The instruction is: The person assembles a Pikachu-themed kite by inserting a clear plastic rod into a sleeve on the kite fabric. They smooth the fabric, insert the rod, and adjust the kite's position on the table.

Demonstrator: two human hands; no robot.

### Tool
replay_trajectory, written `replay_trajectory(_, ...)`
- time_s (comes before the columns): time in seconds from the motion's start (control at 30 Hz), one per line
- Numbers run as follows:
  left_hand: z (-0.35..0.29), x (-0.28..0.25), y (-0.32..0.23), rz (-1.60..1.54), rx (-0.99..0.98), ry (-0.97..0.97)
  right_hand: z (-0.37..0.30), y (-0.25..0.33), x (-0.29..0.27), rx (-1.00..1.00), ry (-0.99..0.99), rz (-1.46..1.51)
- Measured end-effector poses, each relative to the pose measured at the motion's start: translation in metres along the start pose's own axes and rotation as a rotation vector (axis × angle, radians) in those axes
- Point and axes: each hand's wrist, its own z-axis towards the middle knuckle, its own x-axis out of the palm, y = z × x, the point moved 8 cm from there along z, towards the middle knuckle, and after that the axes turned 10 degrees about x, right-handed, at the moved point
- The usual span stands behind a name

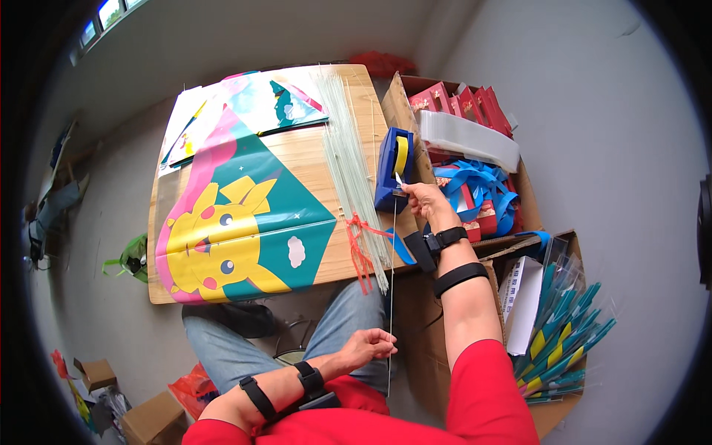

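My left hand (368,347), above my lap, pinches a thin pale rod (391,297) near its lower part. The rod runs upward to the front of a blue tape dispenser (385,169) holding a yellow-cored roll. At that front end my right hand (426,200) is closed, thumb and finger on a small whitish strip (399,179), apparently tape. Whether these fingers also touch the rod's end, I cannot tell. Left of the dispenser lies a long bundle of pale thin rods (348,156), with red string (359,245) across its near end.
A teal and pink kite sheet (297,215) with a yellow cartoon figure covers much of the wooden table (319,279). More printed sheets (252,111) lie behind it. On the right, one cardboard box (528,200) holds red packets and blue ribbon; another (552,423) holds rolled kites (556,348).
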Motion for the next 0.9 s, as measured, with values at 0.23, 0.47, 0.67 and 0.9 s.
replay_trajectory(0.23, 0.004, 0.001, 0.001, 0.034, 0.001, 0.034, -0.05, -0.004, -0.007, 0.05, 0.165, 0.107)
replay_trajectory(0.47, 0.012, 0.003, -0.002, 0.116, 0.055, 0.066, -0.17, -0.134, -0.017, -0.016, 0.387, 0.204)
replay_trajectory(0.67, 0.01, 0.016, -0.015, 0.181, 0.088, 0.072, -0.307, -0.302, -0.02, 0.068, 0.234, 0.274)
replay_trajectory(0.9, 0.014, 0.019, -0.018, 0.184, 0.125, 0.087, -0.341, -0.357, -0.028, 0.083, 0.133, 0.322)
